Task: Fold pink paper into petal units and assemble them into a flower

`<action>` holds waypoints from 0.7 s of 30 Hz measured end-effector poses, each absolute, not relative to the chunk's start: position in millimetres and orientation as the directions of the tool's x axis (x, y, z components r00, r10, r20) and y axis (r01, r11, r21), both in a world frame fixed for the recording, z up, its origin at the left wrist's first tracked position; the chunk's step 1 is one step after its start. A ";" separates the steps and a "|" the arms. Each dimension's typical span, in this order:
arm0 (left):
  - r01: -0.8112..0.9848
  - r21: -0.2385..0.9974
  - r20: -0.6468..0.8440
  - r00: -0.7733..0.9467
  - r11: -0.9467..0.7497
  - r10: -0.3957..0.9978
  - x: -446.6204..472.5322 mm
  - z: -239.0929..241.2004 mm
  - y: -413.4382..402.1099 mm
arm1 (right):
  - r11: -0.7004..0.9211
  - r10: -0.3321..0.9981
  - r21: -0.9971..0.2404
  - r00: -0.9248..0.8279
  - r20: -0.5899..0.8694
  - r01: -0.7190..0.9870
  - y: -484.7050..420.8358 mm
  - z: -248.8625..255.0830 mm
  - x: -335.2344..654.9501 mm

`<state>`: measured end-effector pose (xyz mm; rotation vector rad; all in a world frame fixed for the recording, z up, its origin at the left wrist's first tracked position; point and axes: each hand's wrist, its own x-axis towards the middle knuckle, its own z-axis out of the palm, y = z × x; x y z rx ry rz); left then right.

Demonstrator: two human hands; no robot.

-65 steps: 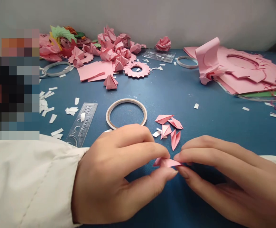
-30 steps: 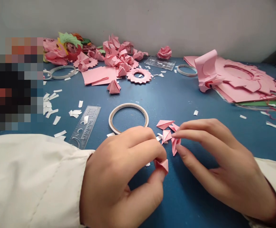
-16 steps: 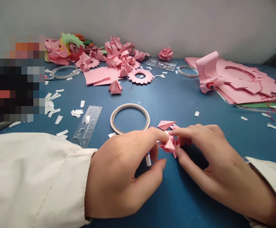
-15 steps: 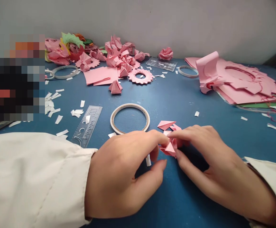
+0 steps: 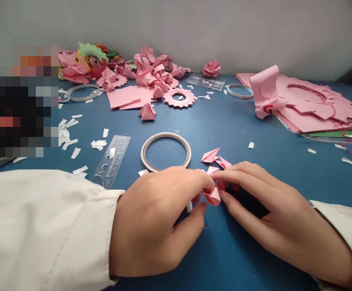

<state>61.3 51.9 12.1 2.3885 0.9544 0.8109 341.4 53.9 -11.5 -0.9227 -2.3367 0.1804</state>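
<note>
My left hand (image 5: 158, 218) and my right hand (image 5: 273, 210) meet near the front of the blue table (image 5: 254, 121). Together their fingertips pinch a small folded pink paper piece (image 5: 212, 196), held just above the tabletop. Both hands are closed on it, thumbs below and forefingers on top. Just beyond the fingers lie two or three more folded pink pieces (image 5: 216, 158). A roll of double-sided tape (image 5: 166, 151) lies flat behind my left hand. A small white paper scrap (image 5: 189, 206) sits under my left fingers.
A clear ruler (image 5: 112, 161) lies at the left among white paper scraps (image 5: 65, 137). Folded pink flowers and a toothed pink ring (image 5: 180, 97) crowd the back. A stack of cut pink sheets (image 5: 309, 101) fills the right. Another tape roll (image 5: 239, 90) lies at the back.
My right hand went to the loose pink pieces and came back to the left hand; both hands now pinch the folded pieces together, slightly lower and nearer to me.
</note>
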 end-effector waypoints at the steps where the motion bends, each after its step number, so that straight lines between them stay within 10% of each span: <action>1: 0.463 0.574 0.364 0.596 -0.676 0.716 61.1 11.9 52.4 | 0.748 0.658 -0.348 -0.566 0.496 0.565 53.9 -11.5 340.3; 21: 0.398 0.562 0.563 0.457 -0.725 0.688 61.1 -14.8 46.9 | 0.647 0.755 -0.575 -0.311 0.577 0.501 40.3 7.5 301.0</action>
